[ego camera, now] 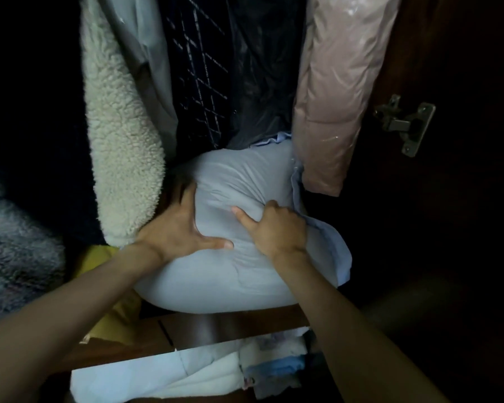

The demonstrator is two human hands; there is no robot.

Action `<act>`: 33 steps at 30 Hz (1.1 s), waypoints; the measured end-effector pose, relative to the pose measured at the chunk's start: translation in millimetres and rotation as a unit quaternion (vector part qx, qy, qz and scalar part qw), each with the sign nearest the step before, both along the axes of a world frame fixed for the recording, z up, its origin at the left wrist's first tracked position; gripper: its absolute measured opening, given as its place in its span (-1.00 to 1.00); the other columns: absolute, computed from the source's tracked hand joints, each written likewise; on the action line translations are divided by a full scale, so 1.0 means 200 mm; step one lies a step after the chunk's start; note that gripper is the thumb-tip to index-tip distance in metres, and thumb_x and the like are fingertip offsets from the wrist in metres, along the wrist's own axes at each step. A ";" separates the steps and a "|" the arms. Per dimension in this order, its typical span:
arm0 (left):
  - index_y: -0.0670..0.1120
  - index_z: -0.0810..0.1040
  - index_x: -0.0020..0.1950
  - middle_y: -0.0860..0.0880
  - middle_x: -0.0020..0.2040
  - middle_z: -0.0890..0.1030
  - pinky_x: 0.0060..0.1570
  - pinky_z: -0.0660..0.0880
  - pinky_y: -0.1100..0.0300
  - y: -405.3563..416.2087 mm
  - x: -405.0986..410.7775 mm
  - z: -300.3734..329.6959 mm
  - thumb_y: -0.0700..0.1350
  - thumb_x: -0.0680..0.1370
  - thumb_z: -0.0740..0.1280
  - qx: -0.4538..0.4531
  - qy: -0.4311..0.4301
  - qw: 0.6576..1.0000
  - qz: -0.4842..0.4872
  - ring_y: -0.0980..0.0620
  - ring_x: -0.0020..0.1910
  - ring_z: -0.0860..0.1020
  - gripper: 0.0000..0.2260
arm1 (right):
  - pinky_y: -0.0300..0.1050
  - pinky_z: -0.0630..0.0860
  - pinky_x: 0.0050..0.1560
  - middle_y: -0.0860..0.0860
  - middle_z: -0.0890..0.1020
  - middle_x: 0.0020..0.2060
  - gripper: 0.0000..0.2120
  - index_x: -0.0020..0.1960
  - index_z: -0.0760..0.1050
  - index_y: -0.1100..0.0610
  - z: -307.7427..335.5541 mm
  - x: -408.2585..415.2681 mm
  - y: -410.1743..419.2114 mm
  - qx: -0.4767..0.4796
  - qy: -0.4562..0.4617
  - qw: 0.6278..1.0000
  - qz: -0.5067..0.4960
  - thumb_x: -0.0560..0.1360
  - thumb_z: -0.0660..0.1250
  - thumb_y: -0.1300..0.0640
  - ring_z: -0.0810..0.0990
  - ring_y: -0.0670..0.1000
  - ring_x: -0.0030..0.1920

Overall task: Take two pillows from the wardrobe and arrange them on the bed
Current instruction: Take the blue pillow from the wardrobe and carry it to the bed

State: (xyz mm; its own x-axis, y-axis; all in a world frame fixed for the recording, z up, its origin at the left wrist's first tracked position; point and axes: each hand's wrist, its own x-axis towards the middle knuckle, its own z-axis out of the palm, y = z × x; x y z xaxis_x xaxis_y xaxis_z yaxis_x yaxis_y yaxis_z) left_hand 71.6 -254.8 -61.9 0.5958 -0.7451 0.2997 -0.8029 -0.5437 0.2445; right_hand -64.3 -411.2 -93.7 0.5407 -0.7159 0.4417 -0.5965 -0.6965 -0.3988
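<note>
A pale blue pillow [230,274] lies on the wardrobe shelf [233,321] under the hanging clothes, its front bulging over the shelf edge. My left hand [181,228] presses flat on the pillow's left side, fingers wrapped around its far edge, thumb spread. My right hand [277,228] pinches a fold of the pillowcase on the right side, thumb on top. A loose flap of the pillowcase [329,245] hangs at the right. I see no second pillow clearly.
Above hang a cream fleece coat [122,141], a dark patterned garment [204,82] and a pink padded jacket in plastic [338,97]. A door hinge [405,123] sits on the dark right panel. Folded light linens [163,376] lie on the shelf below; a yellow cloth [99,257] at left.
</note>
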 end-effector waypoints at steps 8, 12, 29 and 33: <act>-0.04 0.28 0.20 -0.08 0.14 0.46 -0.05 0.39 0.10 -0.06 -0.02 -0.06 0.64 -0.02 0.38 0.002 0.005 1.000 -0.001 -0.09 0.08 0.48 0.05 | -0.08 0.31 -0.32 0.19 0.69 -0.25 -0.26 -0.22 0.58 0.17 -0.03 -0.03 -0.04 -0.011 -0.018 0.999 0.031 0.44 0.18 -0.55 0.65 0.23 -0.24; -0.04 0.37 0.06 -0.09 0.04 0.55 -0.11 0.39 0.12 -0.05 -0.06 -0.06 0.56 0.09 0.42 -0.023 -0.004 0.999 -0.030 -0.11 0.02 0.53 -0.15 | -0.06 0.38 -0.31 0.17 0.70 -0.20 -0.28 -0.17 0.61 0.15 -0.03 -0.07 -0.04 0.000 -0.029 0.999 0.041 0.46 0.18 -0.53 0.66 0.22 -0.19; 0.13 0.47 -0.42 0.08 -0.45 0.58 -0.38 0.28 0.17 0.39 -0.69 0.55 0.45 0.20 0.49 -0.157 -0.056 0.979 -0.121 0.07 -0.41 0.48 -0.56 | -0.02 0.44 -0.10 0.07 0.72 -0.16 -0.42 -0.14 0.67 0.08 0.69 -0.78 0.40 -0.091 -0.140 0.983 0.076 0.51 0.22 -0.42 0.63 0.21 -0.03; 0.38 0.50 -0.23 0.13 -0.28 0.68 -0.34 0.33 0.10 0.65 -0.84 0.63 0.64 0.16 0.26 -0.161 -0.114 0.976 -0.095 0.00 -0.21 0.63 -0.57 | 0.04 0.53 -0.09 -0.01 0.66 -0.35 -0.41 -0.36 0.55 0.03 0.76 -0.96 0.69 -0.073 -0.181 0.976 0.095 0.45 0.26 -0.48 0.63 0.18 -0.14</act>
